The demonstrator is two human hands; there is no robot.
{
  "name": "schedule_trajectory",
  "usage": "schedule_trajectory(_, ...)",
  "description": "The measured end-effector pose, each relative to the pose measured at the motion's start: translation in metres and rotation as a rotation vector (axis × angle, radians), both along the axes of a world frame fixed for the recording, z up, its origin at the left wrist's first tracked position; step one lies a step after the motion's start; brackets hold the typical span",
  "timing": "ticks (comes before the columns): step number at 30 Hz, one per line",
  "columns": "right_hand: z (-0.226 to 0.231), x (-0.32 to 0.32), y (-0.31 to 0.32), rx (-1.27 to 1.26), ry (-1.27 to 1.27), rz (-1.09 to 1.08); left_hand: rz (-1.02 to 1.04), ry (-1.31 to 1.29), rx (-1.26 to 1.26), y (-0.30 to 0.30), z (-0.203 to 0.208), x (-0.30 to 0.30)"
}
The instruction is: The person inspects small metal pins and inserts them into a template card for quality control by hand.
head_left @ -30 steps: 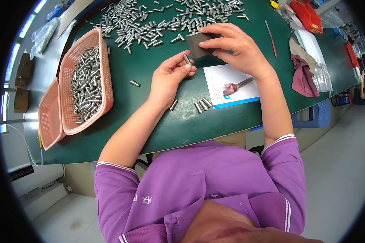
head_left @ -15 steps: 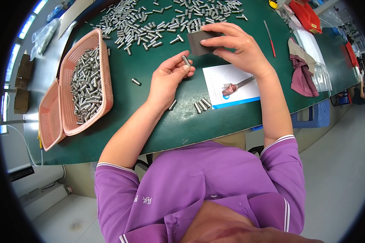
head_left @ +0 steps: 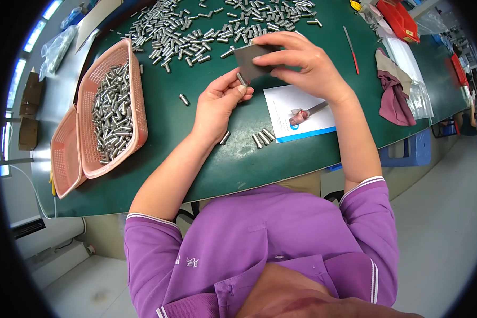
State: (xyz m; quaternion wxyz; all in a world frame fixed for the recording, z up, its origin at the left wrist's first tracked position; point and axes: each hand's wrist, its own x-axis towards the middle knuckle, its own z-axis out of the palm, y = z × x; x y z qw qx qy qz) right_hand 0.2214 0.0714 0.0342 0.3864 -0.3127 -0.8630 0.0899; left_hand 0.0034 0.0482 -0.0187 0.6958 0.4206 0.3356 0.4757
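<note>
My left hand [head_left: 221, 98] pinches a small silver metal pin [head_left: 241, 79] between thumb and fingers, its far end tilted up. My right hand [head_left: 305, 63] grips a dark grey, flat rectangular piece [head_left: 253, 59]; its lower left edge meets or nearly meets the pin, and I cannot tell if they touch. Left of my left hand lies one loose pin [head_left: 183, 99], and another pin [head_left: 225, 138] rests by my left wrist. Several more pins [head_left: 263, 138] lie side by side below a white and blue sheet [head_left: 281, 103]. A wrapped-handle tool [head_left: 299, 117] lies on that sheet.
A pink plastic basket [head_left: 139, 95] full of pins stands at the left, an emptier pink basket [head_left: 64, 159] beside it. Many loose pins [head_left: 175, 37] spread over the far green table [head_left: 196, 183]. At the right are a red-handled file [head_left: 355, 61], a maroon cloth [head_left: 395, 100] and a red bin [head_left: 397, 21].
My right hand has shifted left, bringing the grey piece over beside the held pin. The loose pin left of my left hand has rolled slightly away and turned. My left hand has barely moved.
</note>
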Motion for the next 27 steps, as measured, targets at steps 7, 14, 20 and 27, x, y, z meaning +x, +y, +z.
schedule_trajectory(7,-0.001,-0.029,-0.007,0.052,0.015,0.104,0.038,0.121,-0.025,-0.003,0.001,-0.002)
schedule_trajectory(14,0.002,-0.005,0.000,0.040,0.013,0.040,-0.065,-0.007,-0.059,0.002,0.002,-0.005)
schedule_trajectory(20,0.000,-0.029,-0.006,0.095,0.000,0.079,-0.013,0.082,-0.066,-0.002,0.006,-0.004)
schedule_trajectory(27,0.004,0.012,-0.002,0.073,-0.042,-0.124,-0.056,0.011,-0.005,0.000,0.007,-0.001)
